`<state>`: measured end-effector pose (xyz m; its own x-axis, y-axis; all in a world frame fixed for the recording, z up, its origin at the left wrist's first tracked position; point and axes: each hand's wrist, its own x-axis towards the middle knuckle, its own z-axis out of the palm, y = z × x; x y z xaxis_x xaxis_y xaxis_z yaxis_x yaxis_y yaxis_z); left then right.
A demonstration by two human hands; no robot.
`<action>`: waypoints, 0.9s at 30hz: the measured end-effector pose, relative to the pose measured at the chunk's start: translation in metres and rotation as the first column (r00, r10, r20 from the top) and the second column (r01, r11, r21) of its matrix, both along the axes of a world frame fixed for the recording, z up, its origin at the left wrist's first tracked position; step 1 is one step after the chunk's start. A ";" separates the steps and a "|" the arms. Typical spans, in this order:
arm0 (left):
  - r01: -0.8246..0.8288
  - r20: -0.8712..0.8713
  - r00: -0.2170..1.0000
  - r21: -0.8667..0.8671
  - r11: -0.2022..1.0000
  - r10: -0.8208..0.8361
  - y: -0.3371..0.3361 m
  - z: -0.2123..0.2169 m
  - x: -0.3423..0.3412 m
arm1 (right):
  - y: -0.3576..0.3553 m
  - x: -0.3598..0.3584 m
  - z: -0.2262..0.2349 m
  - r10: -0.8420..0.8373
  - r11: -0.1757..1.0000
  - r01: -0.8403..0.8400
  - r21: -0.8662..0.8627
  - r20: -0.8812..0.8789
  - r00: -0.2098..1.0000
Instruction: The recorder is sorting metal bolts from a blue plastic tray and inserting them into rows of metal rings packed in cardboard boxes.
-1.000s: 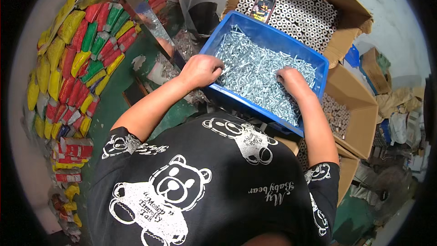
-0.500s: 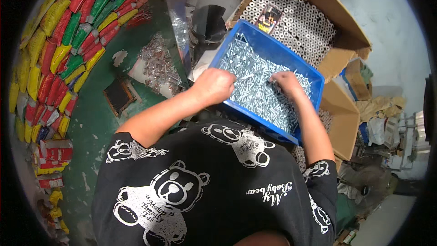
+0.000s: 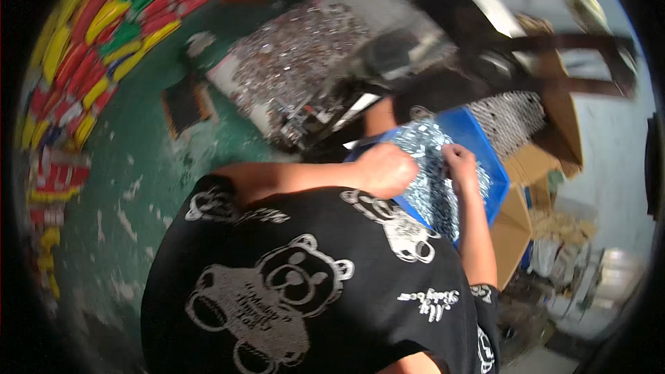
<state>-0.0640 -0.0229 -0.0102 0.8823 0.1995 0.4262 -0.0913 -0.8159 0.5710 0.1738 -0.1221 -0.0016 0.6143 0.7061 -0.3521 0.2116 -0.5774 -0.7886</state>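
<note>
A blue plastic bin (image 3: 496, 190) holds a heap of small silvery metal pieces (image 3: 424, 133) that look like screws. My left hand (image 3: 386, 170) is closed in a fist over the bin's near left rim; whatever it holds is hidden. Over the heap, my right hand (image 3: 463, 163) has its fingers bent and pressed together near the pieces. What lies between those fingertips is too small to make out. The two hands are a short way apart, and the picture is blurred by motion.
Behind the bin stands a cardboard box (image 3: 566, 128) of packed pale ring-ended parts (image 3: 509, 119). A sheet heaped with shiny small pieces (image 3: 298, 48) lies on the green floor (image 3: 156, 201). Colourful packets (image 3: 90, 48) are stacked far left. A dark frame (image 3: 575, 62) crosses the upper right.
The view has swung, so the bin and both hands appear further right and lower. My hands are closer together. A blurred dark frame and a bare patch of skin beyond the bin have come into view.
</note>
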 end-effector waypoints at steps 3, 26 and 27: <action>0.029 -0.076 0.997 -0.009 1.000 -0.030 0.001 0.006 0.004 | 0.031 -0.014 0.019 0.064 0.997 -0.061 0.052 -0.061 0.996; -0.157 -0.221 0.959 0.095 0.983 0.175 0.010 0.001 0.004 | -0.310 0.035 -0.002 -0.605 0.656 0.617 0.435 -0.186 0.774; -0.160 -0.240 0.956 0.054 0.986 0.168 0.008 0.002 0.007 | -0.354 0.034 -0.007 -0.711 0.571 0.708 0.415 -0.180 0.679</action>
<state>-0.0572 -0.0149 -0.0087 0.9163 0.3399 0.2117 0.1839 -0.8268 0.5316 0.2076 -0.4765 -0.0087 0.9851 0.1107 -0.1315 -0.1133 -0.1569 -0.9811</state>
